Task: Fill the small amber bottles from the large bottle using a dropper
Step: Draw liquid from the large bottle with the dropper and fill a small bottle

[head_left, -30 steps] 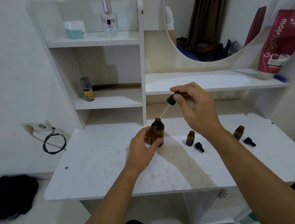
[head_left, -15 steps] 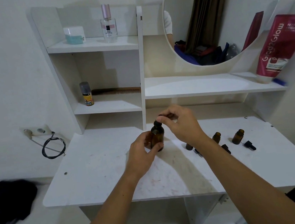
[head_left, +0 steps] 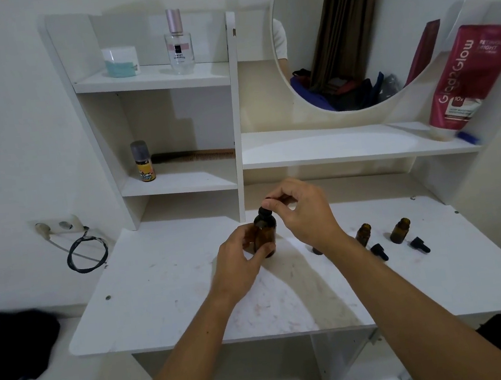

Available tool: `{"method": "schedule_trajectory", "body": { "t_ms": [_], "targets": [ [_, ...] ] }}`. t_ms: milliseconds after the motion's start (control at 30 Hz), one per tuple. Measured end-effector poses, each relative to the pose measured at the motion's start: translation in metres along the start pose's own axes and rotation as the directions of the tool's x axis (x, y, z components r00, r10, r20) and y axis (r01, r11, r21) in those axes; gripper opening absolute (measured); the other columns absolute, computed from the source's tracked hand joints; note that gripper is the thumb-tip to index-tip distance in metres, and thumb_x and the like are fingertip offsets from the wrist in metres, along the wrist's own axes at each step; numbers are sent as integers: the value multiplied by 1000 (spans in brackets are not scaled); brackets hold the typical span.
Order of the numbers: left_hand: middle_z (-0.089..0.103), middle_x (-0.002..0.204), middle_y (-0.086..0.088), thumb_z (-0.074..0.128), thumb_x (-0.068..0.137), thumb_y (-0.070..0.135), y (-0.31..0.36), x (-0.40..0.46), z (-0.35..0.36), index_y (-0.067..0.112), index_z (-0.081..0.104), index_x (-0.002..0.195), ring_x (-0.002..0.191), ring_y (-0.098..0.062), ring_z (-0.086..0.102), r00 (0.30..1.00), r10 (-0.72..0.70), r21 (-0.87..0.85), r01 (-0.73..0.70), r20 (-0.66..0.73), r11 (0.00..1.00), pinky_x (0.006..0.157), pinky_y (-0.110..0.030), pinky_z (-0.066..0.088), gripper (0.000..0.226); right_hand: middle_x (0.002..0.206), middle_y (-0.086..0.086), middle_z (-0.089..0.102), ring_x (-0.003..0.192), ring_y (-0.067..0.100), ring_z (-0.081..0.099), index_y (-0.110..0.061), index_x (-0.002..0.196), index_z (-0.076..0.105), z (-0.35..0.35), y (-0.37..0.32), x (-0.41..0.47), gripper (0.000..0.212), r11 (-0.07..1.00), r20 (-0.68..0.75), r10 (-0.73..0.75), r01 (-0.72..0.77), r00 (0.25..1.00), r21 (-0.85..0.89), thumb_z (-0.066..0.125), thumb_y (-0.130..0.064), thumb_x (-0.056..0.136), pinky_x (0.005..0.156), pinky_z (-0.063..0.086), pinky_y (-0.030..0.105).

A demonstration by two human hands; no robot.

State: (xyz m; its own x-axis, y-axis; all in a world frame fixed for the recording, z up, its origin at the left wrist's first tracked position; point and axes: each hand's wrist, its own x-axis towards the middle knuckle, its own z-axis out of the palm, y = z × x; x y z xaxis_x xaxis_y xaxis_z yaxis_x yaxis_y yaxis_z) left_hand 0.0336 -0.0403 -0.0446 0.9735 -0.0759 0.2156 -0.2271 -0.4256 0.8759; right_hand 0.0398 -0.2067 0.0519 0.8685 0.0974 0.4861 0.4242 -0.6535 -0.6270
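The large bottle (head_left: 265, 233), amber glass, stands upright on the scuffed white table (head_left: 174, 300), gripped by the left hand (head_left: 240, 262), its black dropper (head_left: 266, 207) pinched by the right hand (head_left: 304, 211), two small bottles (head_left: 363, 234) open nearby below a round mirror (head_left: 350, 35).

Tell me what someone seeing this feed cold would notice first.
Centre of the white table: the left hand grips the large amber bottle while the right hand pinches the black dropper at its neck. To the right stand small amber bottles with loose black caps beside them. A red pouch leans at the far right beside the round mirror.
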Motion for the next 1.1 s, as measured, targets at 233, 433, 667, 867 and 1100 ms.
{"method": "schedule_trajectory", "body": {
  "t_ms": [233,433,667,867,1100],
  "targets": [
    [66,115,17,78,89,38,1,-2,0,27,60,130,104,-1,63,1000,2,-19,-2,-7,1000,91,-11,46,46,97,-11,70,90,4,69,-19,105,78,-11,-10,0,9,998,-62,1,3,998,59,74,-21,98,83,53,10],
    [67,123,11,77,87,45,2,-2,1,27,58,133,112,-10,62,999,-36,-12,36,-11,999,104,-29,51,52,104,-2,74,94,3,69,-15,110,75,-37,-32,8,13,986,-175,-27,56,984,160,73,-16,98,86,53,11],
    [64,118,11,87,80,37,13,-13,-5,25,55,129,102,-9,64,994,-59,-107,49,-94,993,84,-16,54,59,104,-3,76,97,10,71,-13,115,74,-63,-37,-7,16,982,-295,-12,67,955,175,70,-19,101,88,56,21],
    [67,92,7,86,80,37,26,-43,4,23,62,105,82,-14,64,980,-108,-182,77,-166,980,71,-18,56,38,103,-6,75,96,8,70,-15,113,75,-83,-18,-36,14,985,-331,51,7,942,170,70,-20,101,87,54,16],
    [71,113,12,86,82,34,46,-47,51,24,66,123,100,-7,68,998,-33,-227,42,44,973,88,-24,60,47,103,-8,76,96,5,71,-16,116,75,-104,13,-62,17,977,-356,170,-111,919,182,70,-24,101,86,54,15]
  ]
}}
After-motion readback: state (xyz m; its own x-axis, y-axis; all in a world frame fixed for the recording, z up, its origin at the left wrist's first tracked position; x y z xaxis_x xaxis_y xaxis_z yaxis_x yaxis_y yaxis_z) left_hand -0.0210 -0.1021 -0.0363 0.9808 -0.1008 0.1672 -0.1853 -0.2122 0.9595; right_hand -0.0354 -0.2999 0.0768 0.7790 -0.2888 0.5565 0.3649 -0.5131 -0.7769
